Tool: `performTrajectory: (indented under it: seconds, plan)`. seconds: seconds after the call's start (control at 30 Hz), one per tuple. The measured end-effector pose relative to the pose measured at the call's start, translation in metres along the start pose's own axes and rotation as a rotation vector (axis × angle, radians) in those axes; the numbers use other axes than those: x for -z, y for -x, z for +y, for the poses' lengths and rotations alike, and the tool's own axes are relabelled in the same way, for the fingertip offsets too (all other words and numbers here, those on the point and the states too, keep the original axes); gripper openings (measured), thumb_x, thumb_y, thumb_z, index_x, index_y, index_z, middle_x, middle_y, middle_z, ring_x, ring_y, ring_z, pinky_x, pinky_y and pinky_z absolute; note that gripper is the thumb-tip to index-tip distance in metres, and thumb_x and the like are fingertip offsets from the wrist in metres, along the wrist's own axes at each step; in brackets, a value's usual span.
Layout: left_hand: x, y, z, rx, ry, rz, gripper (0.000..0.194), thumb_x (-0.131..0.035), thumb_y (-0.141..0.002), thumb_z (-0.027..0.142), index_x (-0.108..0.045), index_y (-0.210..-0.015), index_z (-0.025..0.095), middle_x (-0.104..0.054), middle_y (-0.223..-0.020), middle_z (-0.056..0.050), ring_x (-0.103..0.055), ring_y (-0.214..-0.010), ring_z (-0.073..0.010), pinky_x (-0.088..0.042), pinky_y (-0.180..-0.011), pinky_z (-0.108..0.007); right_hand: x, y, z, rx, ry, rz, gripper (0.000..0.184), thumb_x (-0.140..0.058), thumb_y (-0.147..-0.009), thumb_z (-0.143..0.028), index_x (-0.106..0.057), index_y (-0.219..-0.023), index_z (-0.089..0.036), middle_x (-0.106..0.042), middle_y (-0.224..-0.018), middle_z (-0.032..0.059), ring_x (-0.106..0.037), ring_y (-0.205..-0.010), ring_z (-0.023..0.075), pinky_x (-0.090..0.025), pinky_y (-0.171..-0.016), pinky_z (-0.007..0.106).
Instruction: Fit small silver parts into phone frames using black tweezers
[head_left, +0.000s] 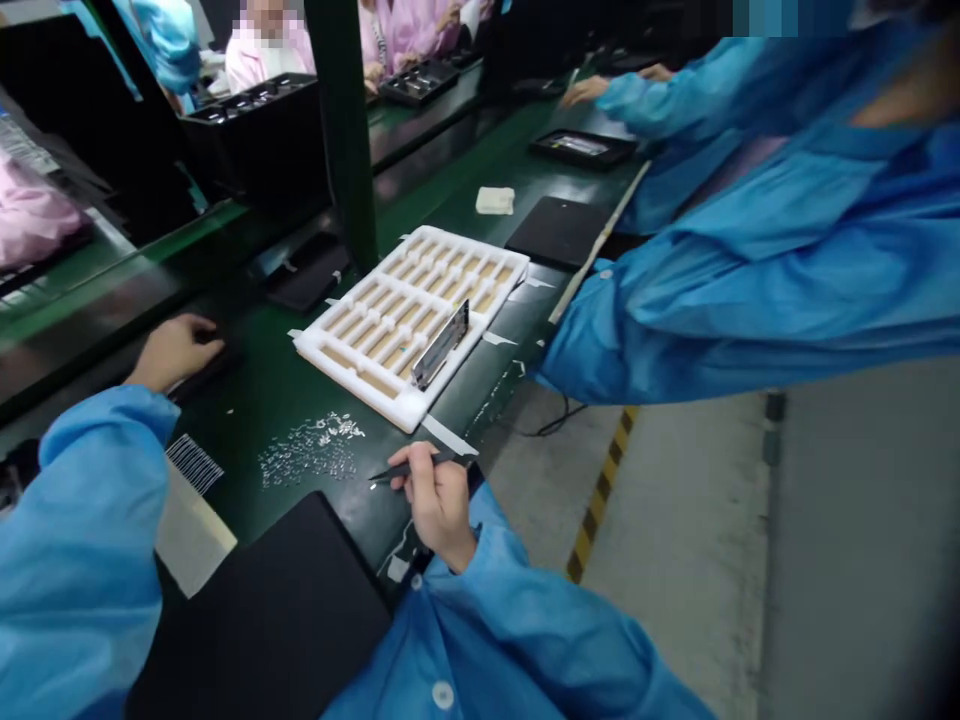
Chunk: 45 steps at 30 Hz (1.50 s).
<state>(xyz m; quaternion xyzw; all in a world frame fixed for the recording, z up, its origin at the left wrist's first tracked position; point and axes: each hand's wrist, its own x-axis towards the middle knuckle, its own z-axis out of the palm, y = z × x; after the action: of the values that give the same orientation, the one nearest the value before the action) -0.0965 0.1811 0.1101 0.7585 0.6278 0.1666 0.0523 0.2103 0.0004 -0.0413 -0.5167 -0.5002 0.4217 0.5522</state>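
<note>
- Black slim tweezers point(409, 467) are pinched by the right hand point(439, 515).
- Left hand point(176, 352) lies curled on a black flat pad point(214, 362); its grip I cannot tell.
- Tiny silver pieces point(311, 450) are scattered on the green workbench point(236, 440).
- White foam tray point(345, 385) carries one steel plate point(441, 345); most tan slots show no plate.

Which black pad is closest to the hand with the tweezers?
The black pad at the near edge of the bench, just by the right hand; the black pad beyond the white foam tray lies farther off.
</note>
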Motion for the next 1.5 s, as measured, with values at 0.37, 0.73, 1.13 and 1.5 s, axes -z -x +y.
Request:
performTrajectory:
  seconds: [0.37,0.73,1.13,1.5]
  plan:
    - [-0.134,-0.031,0.239,-0.193,0.196,-0.064,0.031,-0.065,-0.095,0.018,-0.075,-0.124,0.015,-0.082,-0.109,-0.011,-0.077,-0.105,-0.0258,-0.058,-0.093,-0.037,0.011,-0.010,0.007,0.071,0.083,0.033,0.058,-0.040,-0.113,-0.058,-0.075,-0.086,-0.021,-0.072,-0.064,0.0042,-0.076,-0.062,0.0196,-0.058,-0.068,0.032]
    - [-0.015,0.071,0.174,-0.345,0.235,0.303,0.026,-0.059,-0.105,0.025,-0.079,-0.122,0.024,-0.081,-0.115,0.000,-0.074,-0.101,-0.0136,-0.057,-0.089,-0.026,0.030,-0.014,0.001,-0.037,-0.086,-0.235,0.026,-0.078,-0.094,-0.041,-0.075,-0.106,-0.019,-0.079,-0.079,0.0051,-0.075,-0.063,0.0188,-0.060,-0.057,0.028]
    - [-0.021,0.277,0.065,-0.238,0.117,-0.004,0.055,-0.050,-0.104,0.025,-0.056,-0.154,0.047,-0.069,-0.140,0.005,-0.075,-0.115,-0.0232,-0.065,-0.098,-0.034,0.052,-0.027,-0.004,0.166,0.081,-0.542,0.010,-0.075,-0.097,-0.025,-0.080,-0.105,-0.021,-0.081,-0.102,0.0075,-0.078,-0.094,0.0203,-0.063,-0.085,0.031]
    - [-0.036,0.292,0.072,-0.332,0.103,0.025,0.052,-0.055,-0.103,0.022,-0.060,-0.153,0.037,-0.073,-0.138,-0.004,-0.076,-0.116,-0.0231,-0.065,-0.099,-0.033,0.041,-0.025,-0.015,-0.130,0.016,-0.477,0.032,-0.083,-0.090,-0.048,-0.081,-0.097,-0.017,-0.081,-0.087,0.0096,-0.080,-0.077,0.0228,-0.069,-0.073,0.035]
